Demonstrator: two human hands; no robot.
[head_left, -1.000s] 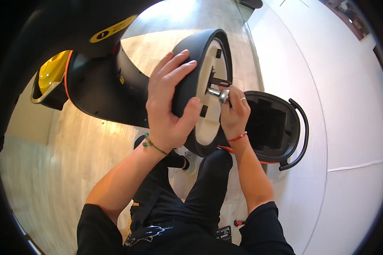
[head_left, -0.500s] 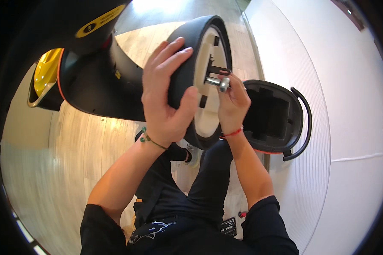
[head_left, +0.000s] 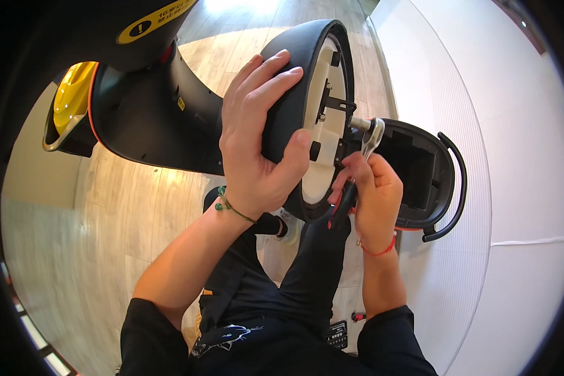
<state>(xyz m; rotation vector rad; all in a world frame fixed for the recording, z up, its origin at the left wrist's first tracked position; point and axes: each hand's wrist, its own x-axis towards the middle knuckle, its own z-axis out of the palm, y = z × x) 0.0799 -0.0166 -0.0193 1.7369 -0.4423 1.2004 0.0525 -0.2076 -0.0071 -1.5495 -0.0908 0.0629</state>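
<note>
My L hand (head_left: 257, 141) grips black wheel (head_left: 310, 106) rim; R hand (head_left: 373, 194) closed round ratchet wrench (head_left: 360, 160) at axle nut (head_left: 357, 123).

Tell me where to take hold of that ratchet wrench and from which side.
Grip the ratchet wrench low on its dark handle, coming from below, as the right hand does. Its metal head sits on the fastener at the wheel hub, so only the handle hangs free. The left hand braces the tyre.

One black wheel (head_left: 297, 113), one ratchet wrench (head_left: 360, 160), two hands, one black lidded case (head_left: 429, 175), two wrist bracelets
</note>
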